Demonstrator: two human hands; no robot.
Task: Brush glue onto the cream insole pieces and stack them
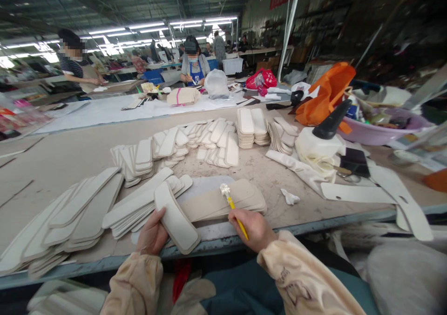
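My left hand (pixel 152 233) grips a white panel with rounded corners (pixel 176 217) by its left edge, tilted up near the table's front edge. In my right hand (pixel 254 229) is a yellow-handled brush (pixel 237 217), its head caked with a white substance and held over beige panels (pixel 216 201). These beige panels lie fanned out in a low stack between my hands. Left of them sits a fanned pile of white panels (pixel 139 205), close to my left hand. A bigger spread of long panels (pixel 77 203) covers the table's left front.
Several stacks of smaller panels (pixel 167 143) stand farther back. A white jug with a black spout (pixel 319 145), an orange bag (pixel 328 94) and a lilac basin (pixel 380 136) are at right. A crumpled white scrap (pixel 289 197) lies nearby. People work at tables beyond.
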